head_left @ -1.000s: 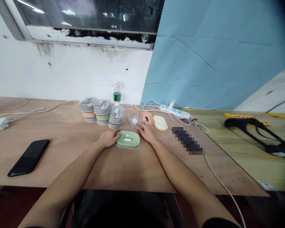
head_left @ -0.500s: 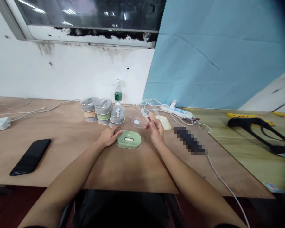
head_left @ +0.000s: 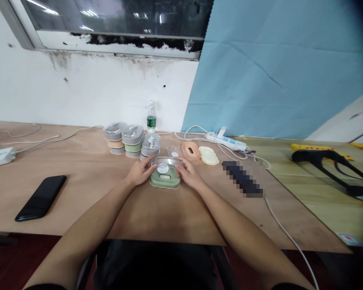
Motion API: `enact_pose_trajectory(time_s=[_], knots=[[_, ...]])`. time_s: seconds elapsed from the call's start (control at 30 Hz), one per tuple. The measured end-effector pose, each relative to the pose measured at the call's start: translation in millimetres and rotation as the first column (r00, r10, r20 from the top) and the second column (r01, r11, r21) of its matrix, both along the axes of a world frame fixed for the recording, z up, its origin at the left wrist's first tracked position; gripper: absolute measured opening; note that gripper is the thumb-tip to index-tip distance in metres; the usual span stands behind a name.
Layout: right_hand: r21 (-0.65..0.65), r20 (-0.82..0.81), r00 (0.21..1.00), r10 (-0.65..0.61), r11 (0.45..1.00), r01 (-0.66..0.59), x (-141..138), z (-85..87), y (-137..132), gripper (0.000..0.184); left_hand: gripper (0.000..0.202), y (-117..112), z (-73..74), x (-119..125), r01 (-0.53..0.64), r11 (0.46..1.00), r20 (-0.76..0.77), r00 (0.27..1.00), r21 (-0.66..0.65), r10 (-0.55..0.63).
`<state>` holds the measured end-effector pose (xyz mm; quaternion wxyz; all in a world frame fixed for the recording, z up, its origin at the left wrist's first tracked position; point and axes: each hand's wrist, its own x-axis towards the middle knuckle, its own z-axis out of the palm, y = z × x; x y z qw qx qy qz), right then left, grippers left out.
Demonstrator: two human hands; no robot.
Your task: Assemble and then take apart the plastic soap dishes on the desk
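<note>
A green oval box base (head_left: 165, 183) with a slot in its middle sits on the table in front of me. A clear plastic lid (head_left: 171, 160) with a round white label lies over the base, slightly tilted towards its far side; whether it is seated I cannot tell. My left hand (head_left: 139, 172) grips the lid's left edge, thumb near the base's corner. At the right edge my right hand (head_left: 190, 172) pinches the lid between thumb and fingers. Behind them lie another clear lid (head_left: 173, 151), an orange slotted piece (head_left: 186, 151) and a cream piece (head_left: 209, 156).
Stacked lidded boxes (head_left: 133, 135) stand behind my left hand, near a water bottle (head_left: 151, 117). A black phone (head_left: 41, 198) lies left. At right are a white power strip (head_left: 226, 141), cables and a blurred dark object (head_left: 243, 179).
My right hand has brought the clear lid from the right and back down onto the green base. My left hand has moved from the base to the lid's edge.
</note>
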<state>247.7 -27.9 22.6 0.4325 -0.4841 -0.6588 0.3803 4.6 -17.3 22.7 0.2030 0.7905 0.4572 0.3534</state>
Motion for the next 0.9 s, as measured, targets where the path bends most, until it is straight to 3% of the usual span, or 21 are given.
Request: enact_pose_trajectory(time_s=[0.23, 0.4, 0.57, 0.73, 0.8, 0.9], knots=[[0.053, 0.22, 0.975, 0.029, 0.998, -0.041, 1, 5.0, -1, 0.041, 0.049, 1, 0.4, -2, -0.007, 1.0, -0.071, 0.997, -0.028, 0.005], [0.002, 0.456, 0.882, 0.115, 0.991, -0.13, 6, 12.0, -1, 0.044, 0.049, 3, 2.0, -2, 0.041, 0.995, -0.197, 0.979, -0.09, -0.058], [-0.095, 0.491, 0.858, 0.152, 0.988, -0.121, 8, 6.7, 1, 0.053, 0.05, 3, 2.7, 0, 0.024, 0.995, -0.24, 0.97, -0.1, -0.048], [0.093, 0.541, 0.84, -0.032, 0.995, -0.022, 14, 5.7, 5, 0.052, 0.053, 2, 3.5, 0, -0.039, 0.992, -0.275, 0.961, -0.124, 0.004], [0.125, 0.541, 0.841, 0.0, 0.989, -0.081, 18, 8.1, 5, 0.066, 0.054, 3, 3.8, 0, -0.055, 0.99, -0.284, 0.959, -0.131, 0.016], [0.095, 0.532, 0.827, 0.183, 0.957, -0.273, 22, 10.5, 3, 0.104, 0.057, 3, 3.8, 0, -0.061, 0.99, -0.29, 0.957, -0.126, 0.022]])
